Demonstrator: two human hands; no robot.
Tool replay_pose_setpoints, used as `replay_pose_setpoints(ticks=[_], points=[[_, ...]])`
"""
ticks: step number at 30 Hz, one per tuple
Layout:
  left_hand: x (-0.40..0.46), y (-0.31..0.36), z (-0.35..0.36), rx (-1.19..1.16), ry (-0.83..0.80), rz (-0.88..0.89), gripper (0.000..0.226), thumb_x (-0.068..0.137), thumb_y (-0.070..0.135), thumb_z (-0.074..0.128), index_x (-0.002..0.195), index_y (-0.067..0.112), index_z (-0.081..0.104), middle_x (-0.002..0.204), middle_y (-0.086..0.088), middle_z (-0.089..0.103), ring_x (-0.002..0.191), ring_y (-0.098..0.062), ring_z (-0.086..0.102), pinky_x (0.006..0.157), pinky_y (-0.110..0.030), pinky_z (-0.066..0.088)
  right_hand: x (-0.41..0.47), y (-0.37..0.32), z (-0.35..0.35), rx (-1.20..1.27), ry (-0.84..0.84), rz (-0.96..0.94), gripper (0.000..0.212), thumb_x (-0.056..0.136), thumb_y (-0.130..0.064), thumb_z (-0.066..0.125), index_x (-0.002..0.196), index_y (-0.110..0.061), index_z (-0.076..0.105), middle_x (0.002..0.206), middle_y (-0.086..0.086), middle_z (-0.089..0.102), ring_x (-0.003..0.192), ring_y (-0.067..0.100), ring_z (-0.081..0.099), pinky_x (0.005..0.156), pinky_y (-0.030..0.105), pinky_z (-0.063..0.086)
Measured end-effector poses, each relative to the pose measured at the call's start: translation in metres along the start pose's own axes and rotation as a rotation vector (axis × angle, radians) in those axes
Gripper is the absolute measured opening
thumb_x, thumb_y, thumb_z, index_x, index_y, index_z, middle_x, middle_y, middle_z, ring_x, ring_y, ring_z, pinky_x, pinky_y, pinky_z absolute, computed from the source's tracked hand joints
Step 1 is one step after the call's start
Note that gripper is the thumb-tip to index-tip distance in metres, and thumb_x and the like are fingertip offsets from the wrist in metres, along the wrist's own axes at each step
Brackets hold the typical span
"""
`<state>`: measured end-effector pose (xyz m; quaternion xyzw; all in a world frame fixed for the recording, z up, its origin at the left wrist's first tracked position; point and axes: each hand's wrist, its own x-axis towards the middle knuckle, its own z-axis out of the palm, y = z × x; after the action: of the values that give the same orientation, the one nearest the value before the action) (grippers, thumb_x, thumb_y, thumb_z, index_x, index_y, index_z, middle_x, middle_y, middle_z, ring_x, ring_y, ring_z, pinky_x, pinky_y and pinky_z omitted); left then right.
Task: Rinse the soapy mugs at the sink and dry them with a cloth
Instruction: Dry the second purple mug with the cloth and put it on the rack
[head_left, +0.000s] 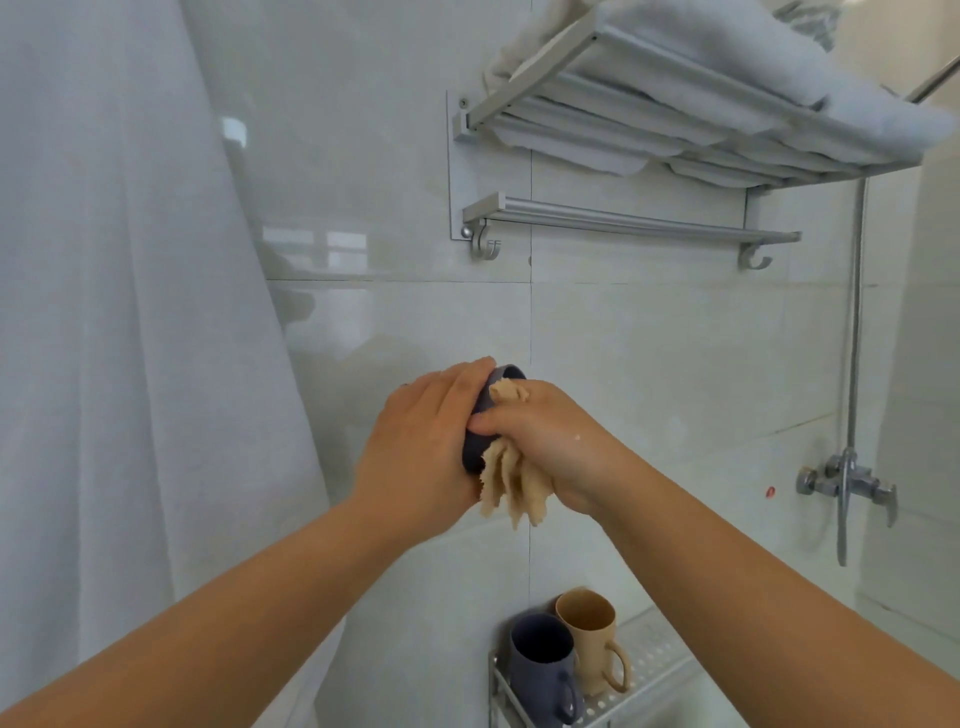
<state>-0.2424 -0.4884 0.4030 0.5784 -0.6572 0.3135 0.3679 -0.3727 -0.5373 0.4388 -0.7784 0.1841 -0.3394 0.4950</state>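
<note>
Glossy pale wall tiles (395, 156) fill the background, with a white curtain (114, 312) hanging down the whole left side, its folded edge falling just left of the left forearm. Next comes the left hand (421, 441), raised in front of the tiles, its fingers curled over the outside of a dark blue-grey mug (480, 415) held on its side, so that only a sliver of wall and rim shows beyond the fingertips. Touching that mug from the right, the right hand (545, 441) grips a bunched beige cloth (511, 483); part of the cloth is pushed into the mug's mouth above the thumb, and the rest hangs in ragged folds below the curled fingers. Bare tiled wall lies open above both sets of fingers up to a metal towel rack (623, 218), which carries folded white towels (727, 67) on its upper shelf. Well below the fingers, a second dark mug (543, 670) and a beige mug (592, 639) stand upright, touching, at the left end of a perforated metal shelf (654, 670). Farther right of the fingers a chrome shower valve (847, 483) and its riser pipe stand against the wall.
</note>
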Motion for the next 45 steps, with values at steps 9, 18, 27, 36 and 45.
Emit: replay_pose_setpoints(ticks=[9,18,27,36,45], points=[[0.017,-0.039,-0.043,-0.614,-0.568,-0.541,0.129,0.033,0.044,0.088,0.145,0.042,0.024,0.146,0.012,0.038,0.130,-0.012,0.047,0.100,-0.035,0.049,-0.009,0.000,-0.033,-0.548,-0.265,-0.117,0.020,0.090,-0.010,0.061,0.098,0.007,0.056,0.091,0.022,0.057,0.083,0.037,0.053,0.081,0.049,0.046],[0.003,-0.041,-0.040,-0.996,-0.715,-0.621,0.075,0.043,0.029,0.085,0.107,0.009,0.052,0.098,-0.006,0.071,0.086,-0.021,0.069,0.070,-0.030,0.055,-0.006,0.000,-0.035,-0.251,-0.382,-0.048,0.044,0.082,-0.022,0.062,0.113,0.008,0.059,0.113,0.025,0.063,0.101,0.037,0.062,0.098,0.051,0.045],[-0.001,-0.016,-0.023,-0.395,-0.233,-0.311,0.065,0.058,0.028,0.092,0.102,0.027,0.043,0.109,0.008,0.048,0.091,-0.011,0.059,0.072,-0.035,0.056,0.009,0.006,-0.017,-0.008,-0.098,0.029,0.017,0.095,-0.015,0.056,0.094,0.001,0.062,0.089,0.029,0.061,0.083,0.033,0.060,0.077,0.044,0.049],[0.005,-0.024,-0.039,-0.532,-0.607,-0.431,0.071,0.058,0.028,0.091,0.112,0.041,0.047,0.108,0.010,0.065,0.091,-0.013,0.069,0.081,-0.039,0.059,0.001,0.013,-0.017,-0.278,-0.182,-0.104,0.015,0.092,-0.016,0.062,0.101,-0.005,0.066,0.095,0.011,0.069,0.089,0.024,0.065,0.083,0.039,0.052],[-0.013,-0.018,-0.007,-0.075,-0.095,-0.153,0.083,0.078,0.025,0.078,0.148,0.020,0.033,0.141,0.000,0.039,0.126,-0.019,0.042,0.095,-0.008,0.030,0.011,0.022,-0.006,0.132,-0.111,0.003,0.043,0.083,-0.022,0.059,0.119,0.001,0.062,0.117,0.034,0.057,0.094,0.036,0.060,0.078,0.041,0.046]])
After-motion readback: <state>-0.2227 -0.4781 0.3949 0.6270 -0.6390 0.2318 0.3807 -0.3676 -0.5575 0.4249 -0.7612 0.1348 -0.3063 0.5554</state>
